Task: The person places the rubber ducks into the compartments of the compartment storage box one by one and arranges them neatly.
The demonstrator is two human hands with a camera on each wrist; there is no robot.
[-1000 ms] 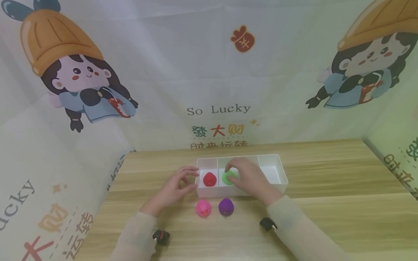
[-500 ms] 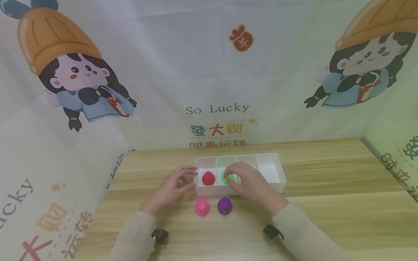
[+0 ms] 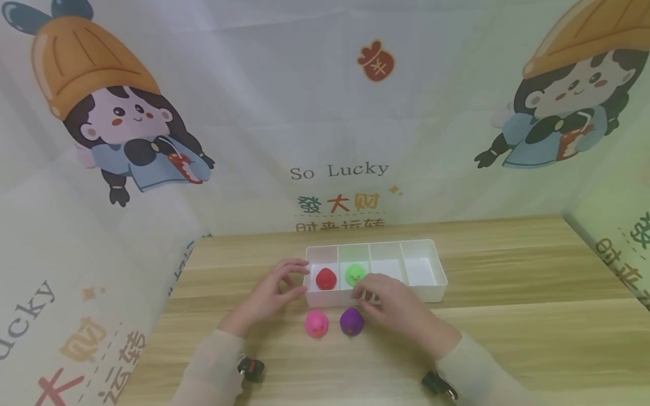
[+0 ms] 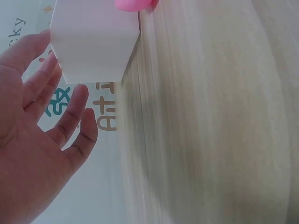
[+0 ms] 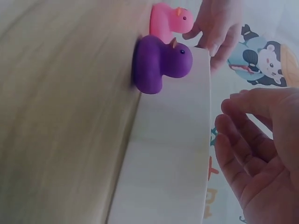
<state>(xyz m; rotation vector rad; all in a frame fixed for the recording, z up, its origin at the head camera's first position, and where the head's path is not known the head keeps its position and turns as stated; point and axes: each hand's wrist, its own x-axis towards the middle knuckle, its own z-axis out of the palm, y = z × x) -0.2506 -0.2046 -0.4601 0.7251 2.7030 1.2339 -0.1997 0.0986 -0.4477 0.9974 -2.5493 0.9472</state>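
Note:
A white tray (image 3: 426,294) with compartments in a row stands on the table. A red rubber duck (image 3: 326,279) sits in its leftmost compartment, a green duck (image 3: 355,276) in the one beside it. In front of the tray are a pink duck (image 3: 317,324) and a purple duck (image 3: 351,322). My left hand (image 3: 276,290) touches the tray's left end with fingertips and thumb, fingers spread. Over the tray's front wall hovers my right hand (image 3: 398,304), fingers loosely bent and holding nothing. In the right wrist view, it is apart from the purple duck (image 5: 156,65).
The two right compartments (image 3: 424,270) hold nothing visible. Wood-grain table (image 3: 508,316) extends to both sides. A printed cloth (image 3: 254,113) hangs behind and along both sides. Each wrist wears a small black device (image 3: 251,369).
My right hand has let go of the green duck, leaving it in the second compartment, and has drawn back toward the tray's front edge near the purple duck. The left hand stays put.

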